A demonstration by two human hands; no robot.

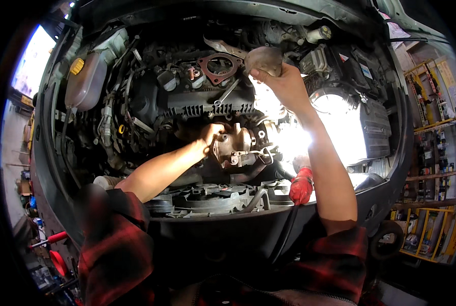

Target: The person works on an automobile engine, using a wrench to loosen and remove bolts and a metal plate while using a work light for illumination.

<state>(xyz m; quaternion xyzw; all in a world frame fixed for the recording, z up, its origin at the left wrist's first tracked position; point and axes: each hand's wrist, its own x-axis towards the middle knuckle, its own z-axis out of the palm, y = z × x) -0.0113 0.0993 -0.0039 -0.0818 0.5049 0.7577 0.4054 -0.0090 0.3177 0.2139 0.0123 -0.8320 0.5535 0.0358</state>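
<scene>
In the middle of the engine bay, my left hand (212, 134) is closed round the left edge of a turbocharger-like cast metal housing (236, 141); some of its fingers are hidden. My right hand (285, 85) is raised over the right side of the engine. It grips a dull, rounded sheet-metal piece (264, 59) that looks like a heat shield, thumb on the near side. To the left of that piece, a reddish-brown ring gasket (205, 69) lies on the engine top. A slim wrench (228, 92) rests at a slant below the gasket.
A lit work lamp with a red handle (302, 186) glares beside my right forearm, washing out nearby parts. The radiator fan shroud (202, 202) runs along the front. A coolant tank (86, 84) stands left, the battery (351, 71) right. Shelving (432, 127) is beyond.
</scene>
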